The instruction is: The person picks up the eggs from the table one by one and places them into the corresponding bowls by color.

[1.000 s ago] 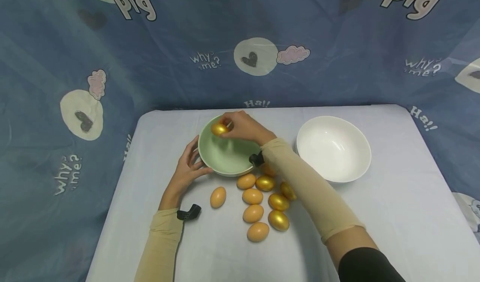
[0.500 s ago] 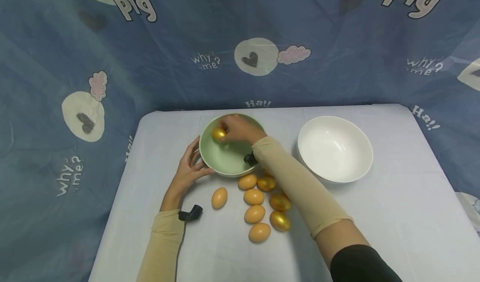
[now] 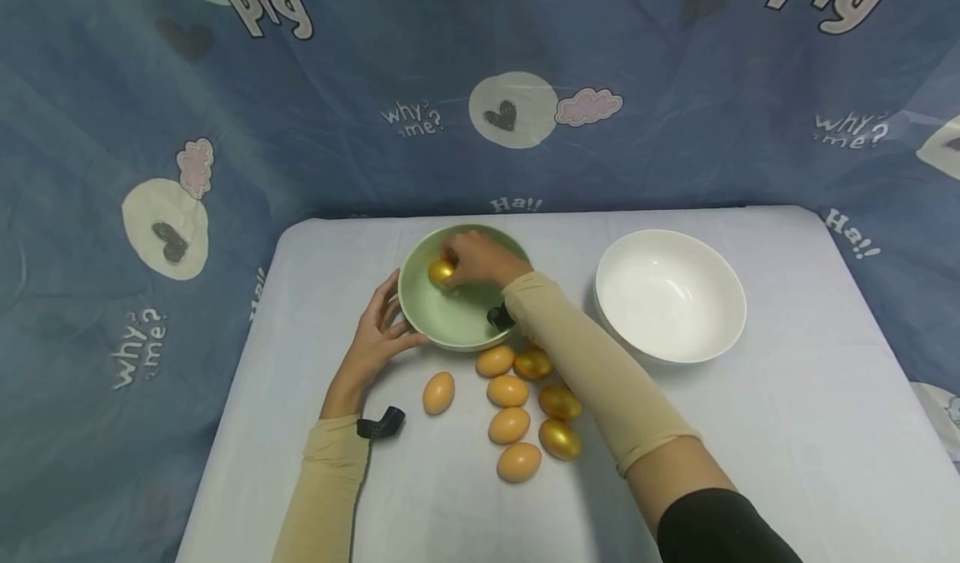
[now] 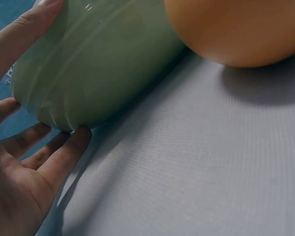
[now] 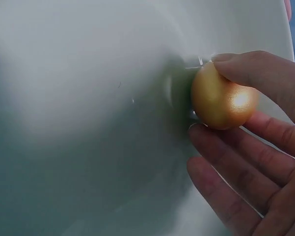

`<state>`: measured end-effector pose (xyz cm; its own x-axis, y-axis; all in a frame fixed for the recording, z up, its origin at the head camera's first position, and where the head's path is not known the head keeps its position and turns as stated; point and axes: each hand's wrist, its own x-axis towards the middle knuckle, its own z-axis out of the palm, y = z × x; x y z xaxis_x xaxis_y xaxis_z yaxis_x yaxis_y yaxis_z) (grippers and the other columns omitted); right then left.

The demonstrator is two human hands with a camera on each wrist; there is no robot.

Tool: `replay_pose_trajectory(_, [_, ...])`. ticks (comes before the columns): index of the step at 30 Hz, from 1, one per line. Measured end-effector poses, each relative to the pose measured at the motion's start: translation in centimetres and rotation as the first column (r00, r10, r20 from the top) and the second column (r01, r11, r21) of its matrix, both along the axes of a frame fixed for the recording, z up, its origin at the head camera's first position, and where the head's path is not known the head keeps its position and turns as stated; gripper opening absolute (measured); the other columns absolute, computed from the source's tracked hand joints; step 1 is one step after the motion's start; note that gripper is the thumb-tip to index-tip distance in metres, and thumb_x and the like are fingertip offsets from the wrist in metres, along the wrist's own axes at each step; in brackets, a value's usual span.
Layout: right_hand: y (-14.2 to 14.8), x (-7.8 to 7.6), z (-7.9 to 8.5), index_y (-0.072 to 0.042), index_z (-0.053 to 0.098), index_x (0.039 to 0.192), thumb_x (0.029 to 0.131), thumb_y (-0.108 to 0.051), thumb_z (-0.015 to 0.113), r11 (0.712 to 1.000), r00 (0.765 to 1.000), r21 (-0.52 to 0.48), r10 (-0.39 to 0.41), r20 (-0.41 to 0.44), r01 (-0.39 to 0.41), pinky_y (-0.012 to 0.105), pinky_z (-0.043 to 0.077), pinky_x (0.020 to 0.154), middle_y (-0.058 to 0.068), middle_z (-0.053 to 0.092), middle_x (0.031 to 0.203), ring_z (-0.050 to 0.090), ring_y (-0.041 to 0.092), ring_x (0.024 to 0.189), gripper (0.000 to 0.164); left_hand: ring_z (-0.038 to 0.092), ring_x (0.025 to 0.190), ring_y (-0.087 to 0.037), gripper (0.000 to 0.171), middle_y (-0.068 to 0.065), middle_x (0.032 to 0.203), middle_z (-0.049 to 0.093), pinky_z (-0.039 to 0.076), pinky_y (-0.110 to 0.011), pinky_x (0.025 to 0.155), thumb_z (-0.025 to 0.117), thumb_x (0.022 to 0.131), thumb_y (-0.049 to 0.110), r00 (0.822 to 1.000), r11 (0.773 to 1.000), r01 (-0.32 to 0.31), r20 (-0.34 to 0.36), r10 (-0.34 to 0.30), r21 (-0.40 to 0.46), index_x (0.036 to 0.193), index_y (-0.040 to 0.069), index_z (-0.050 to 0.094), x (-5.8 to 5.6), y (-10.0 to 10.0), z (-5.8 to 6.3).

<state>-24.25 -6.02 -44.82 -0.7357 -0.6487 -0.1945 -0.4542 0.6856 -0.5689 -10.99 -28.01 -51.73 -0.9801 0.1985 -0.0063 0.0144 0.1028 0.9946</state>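
My right hand [image 3: 480, 259] is inside the pale green bowl [image 3: 457, 330], pinching a golden egg [image 3: 440, 273] between thumb and fingers. The right wrist view shows this golden egg [image 5: 221, 101] low against the bowl's glossy inner surface, thumb above and fingertips below. My left hand [image 3: 375, 334] rests against the outer left side of the green bowl with its fingers spread. Up close, the left fingertips [image 4: 81, 135] touch the bowl's outer wall [image 4: 103, 73] near its underside, and the thumb lies higher up.
A white bowl [image 3: 671, 296] stands to the right. In front of the green bowl lie several tan eggs [image 3: 508, 425] and several golden eggs [image 3: 559, 439], some partly behind the right sleeve [image 3: 600, 363]. A single tan egg [image 3: 438, 393] lies near the left wrist.
My right hand has lowered the golden egg from the green bowl's upper rim area down into the bowl. The left hand stays against the bowl's side.
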Motion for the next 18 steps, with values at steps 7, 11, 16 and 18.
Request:
replay_pose_trajectory(7, [0.04, 0.16, 0.32, -0.004, 0.067, 0.127, 0.086, -0.024, 0.085, 1.0, 1.0, -0.005, -0.001, 0.022, 0.001, 0.034, 0.059, 0.096, 0.008, 0.072, 0.116, 0.065, 0.021, 0.103, 0.049, 0.032, 0.156, -0.029, 0.115, 0.006, 0.172, 0.022, 0.05, -0.023, 0.115, 0.089, 0.077, -0.002, 1.0, 1.0, 0.001, -0.001, -0.001, 0.004, 0.164, 0.035, 0.023, -0.02, -0.04, -0.03])
replay_pose_trajectory(11, [0.11, 0.16, 0.43, -0.004, 0.067, 0.128, 0.086, -0.024, 0.084, 1.0, 0.999, 0.003, 0.003, 0.032, -0.003, 0.033, 0.059, 0.098, 0.008, 0.072, 0.118, 0.065, 0.021, 0.106, 0.049, 0.032, 0.156, -0.029, 0.115, 0.005, 0.172, 0.022, 0.051, -0.023, 0.114, 0.09, 0.077, 0.001, 1.0, 1.0, 0.003, -0.001, -0.003, 0.001, 0.164, 0.035, 0.023, 0.06, -0.04, 0.1])
replay_pose_trajectory(16, [0.31, 0.04, 0.53, -0.004, 0.068, 0.127, 0.086, -0.025, 0.084, 1.0, 0.999, 0.002, 0.0, 0.041, 0.0, 0.033, 0.059, 0.099, 0.009, 0.073, 0.121, 0.067, 0.022, 0.109, 0.048, 0.032, 0.156, -0.03, 0.115, 0.005, 0.172, 0.022, 0.051, -0.023, 0.115, 0.091, 0.076, 0.002, 1.0, 1.0, 0.003, 0.001, -0.003, 0.006, 0.164, 0.034, 0.023, 0.08, 0.0, 0.14])
replay_pose_trajectory(18, [0.39, 0.02, 0.58, -0.004, 0.068, 0.127, 0.087, -0.024, 0.084, 1.0, 0.999, -0.009, 0.0, 0.047, 0.0, 0.034, 0.059, 0.101, 0.01, 0.073, 0.123, 0.068, 0.023, 0.112, 0.048, 0.032, 0.156, -0.03, 0.116, 0.005, 0.172, 0.022, 0.051, -0.023, 0.115, 0.091, 0.076, 0.002, 1.0, 1.0, 0.001, 0.003, -0.001, 0.008, 0.164, 0.035, 0.023, 0.09, 0.02, 0.15])
